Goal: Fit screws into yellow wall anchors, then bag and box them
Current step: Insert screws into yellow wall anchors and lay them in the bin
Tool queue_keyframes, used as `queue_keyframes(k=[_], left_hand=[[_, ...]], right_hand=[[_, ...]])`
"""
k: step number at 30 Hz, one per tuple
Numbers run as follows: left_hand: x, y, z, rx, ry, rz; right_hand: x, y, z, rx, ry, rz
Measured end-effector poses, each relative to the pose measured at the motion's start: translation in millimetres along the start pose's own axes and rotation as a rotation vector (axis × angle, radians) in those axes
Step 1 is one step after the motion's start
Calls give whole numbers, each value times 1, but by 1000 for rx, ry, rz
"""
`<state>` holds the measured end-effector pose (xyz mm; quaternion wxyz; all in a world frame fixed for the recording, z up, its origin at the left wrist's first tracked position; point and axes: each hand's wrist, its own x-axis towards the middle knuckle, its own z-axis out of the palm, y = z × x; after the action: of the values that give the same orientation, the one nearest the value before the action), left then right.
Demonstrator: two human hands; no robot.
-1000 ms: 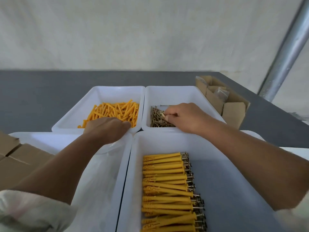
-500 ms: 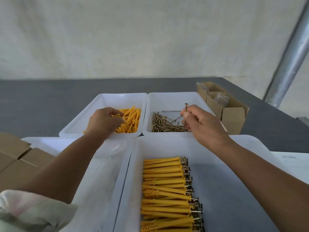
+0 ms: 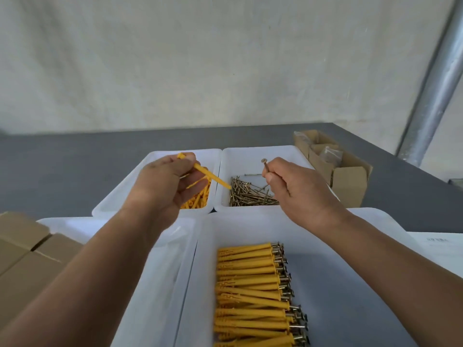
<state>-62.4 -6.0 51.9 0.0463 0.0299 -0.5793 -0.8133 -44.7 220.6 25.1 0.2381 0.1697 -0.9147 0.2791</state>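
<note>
Four white rectangular plastic trays stand on the grey bench (image 3: 62, 166): the large near-right tray (image 3: 370, 217), a second tray (image 3: 75, 221) left of it, and beyond it the anchor tray (image 3: 160, 154) and the screw tray (image 3: 250, 159). There are two hands: the left hand (image 3: 162, 186) pinches at least one yellow plastic anchor (image 3: 210, 175), and the right hand (image 3: 295, 189) pinches one brass-coloured screw (image 3: 265, 166). The fitted anchors (image 3: 248, 271) in the large tray overlap too much for an exact count. One grey metal pole (image 3: 433, 101) rises beyond it, to the right.

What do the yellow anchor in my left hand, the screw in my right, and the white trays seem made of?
Anchor: likely moulded plastic, matte, evenly yellow.
Screw: metal, perhaps plated steel, judging by its golden sheen.
Trays: probably plastic, smooth white, slightly translucent with rounded moulded corners.
</note>
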Motion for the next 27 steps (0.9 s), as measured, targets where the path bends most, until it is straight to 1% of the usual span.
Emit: queue_keyframes(k=[3, 7, 10, 15, 19, 27], left_hand=[[-4, -12, 3, 2, -60, -48], [-12, -24, 10, 74, -162, -66], [-18, -32, 17, 158, -273, -71], [-23, -45, 21, 288, -438, -107], [-27, -48, 24, 313, -493, -118], [-27, -50, 23, 373, -544, -124]], right_hand=[[1, -1, 0, 30, -4, 44], [4, -1, 2, 170, -4, 128], [5, -4, 2, 297, -8, 196], [8, -4, 1, 587, 6, 298], [9, -6, -1, 754, 36, 349], [9, -6, -3, 771, 89, 359]])
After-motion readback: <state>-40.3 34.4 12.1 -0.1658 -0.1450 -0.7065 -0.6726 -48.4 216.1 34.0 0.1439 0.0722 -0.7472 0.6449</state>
